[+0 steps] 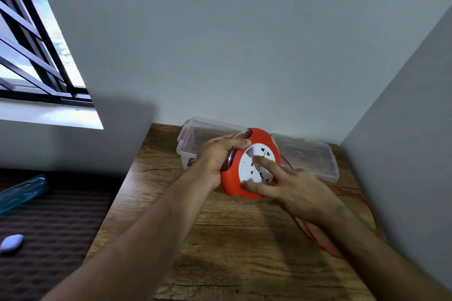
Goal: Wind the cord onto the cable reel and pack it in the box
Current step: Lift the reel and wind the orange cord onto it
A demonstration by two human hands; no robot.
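An orange cable reel [263,138] with a white socket face stands tilted above the wooden table [227,239]. My left hand [220,156] grips its dark handle and rim on the left side. The fingers of my right hand [291,189] are spread and press on the white face, with the index fingertip near its centre. An orange cord [367,205] runs loose from the reel's right side across the table toward the near right. Behind the reel stands a clear plastic box [193,134], open, with its clear lid [310,154] lying flat to its right.
The table sits in a corner, with grey walls behind and on the right. To the left, lower down, lies a dark patterned surface with a blue transparent object [22,192] and a small white object [11,243]. A barred window [31,39] is at the upper left.
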